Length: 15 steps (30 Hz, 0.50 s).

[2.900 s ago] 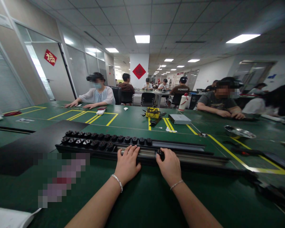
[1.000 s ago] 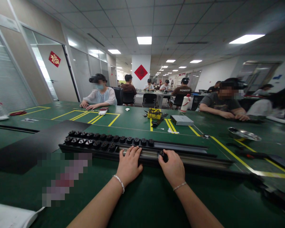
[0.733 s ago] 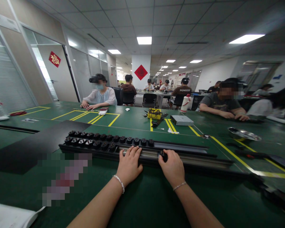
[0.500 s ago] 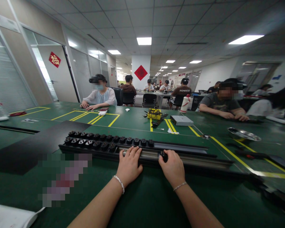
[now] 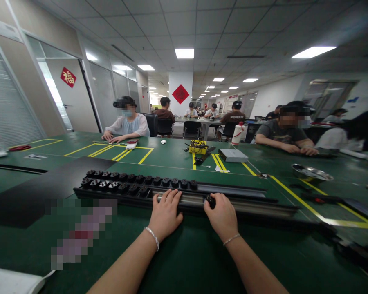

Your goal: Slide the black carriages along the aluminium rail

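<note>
A long black rail track (image 5: pixel 263 207) with a metallic inner channel lies across the table in front of me. My left hand (image 5: pixel 165 214) rests on it with fingers stretched flat over the channel. Farther right, my right hand (image 5: pixel 223 214) pinches a small black round socket module (image 5: pixel 211 200) at the channel; whether it sits fully in the track I cannot tell. Several black socket modules (image 5: pixel 123 188) line the left part of this track. Behind it runs a second track (image 5: pixel 239 190), also with several black modules (image 5: pixel 157 181) along its left side.
A black mat (image 5: pixel 27 196) lies to the left on the green table (image 5: pixel 116 253). Beyond the tracks are a yellow box with cables (image 5: pixel 198 146), a grey box (image 5: pixel 232 155) and a metal bowl (image 5: pixel 313 173). Two people (image 5: pixel 127 124) (image 5: pixel 286 132) sit across the table.
The whole view has shifted slightly to the left. Both hands keep their places on the track, and the module stays in the right hand's pinch.
</note>
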Each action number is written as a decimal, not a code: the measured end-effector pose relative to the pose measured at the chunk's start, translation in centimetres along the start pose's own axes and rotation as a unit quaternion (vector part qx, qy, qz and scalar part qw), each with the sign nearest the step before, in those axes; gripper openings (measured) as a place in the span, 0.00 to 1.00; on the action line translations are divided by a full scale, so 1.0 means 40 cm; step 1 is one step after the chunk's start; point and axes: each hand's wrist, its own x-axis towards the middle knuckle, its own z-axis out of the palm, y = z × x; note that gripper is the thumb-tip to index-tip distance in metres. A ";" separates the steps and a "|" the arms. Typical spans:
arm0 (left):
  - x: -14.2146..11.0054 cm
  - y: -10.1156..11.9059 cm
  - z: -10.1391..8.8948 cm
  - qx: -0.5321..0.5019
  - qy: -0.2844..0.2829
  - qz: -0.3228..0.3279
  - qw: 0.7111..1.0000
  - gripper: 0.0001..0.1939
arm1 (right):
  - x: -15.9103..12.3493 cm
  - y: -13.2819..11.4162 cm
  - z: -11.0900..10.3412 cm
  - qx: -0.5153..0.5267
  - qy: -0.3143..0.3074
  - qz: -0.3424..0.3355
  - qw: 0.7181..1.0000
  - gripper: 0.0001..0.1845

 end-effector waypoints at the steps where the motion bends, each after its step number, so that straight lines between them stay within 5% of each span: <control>1: 0.000 0.000 0.000 0.001 0.000 -0.001 1.000 0.30 | 0.000 0.000 -0.001 0.001 0.000 0.000 1.000 0.09; 15: 0.001 0.001 -0.003 -0.005 -0.008 -0.004 1.000 0.30 | 0.000 -0.001 -0.001 -0.006 0.004 0.005 1.000 0.09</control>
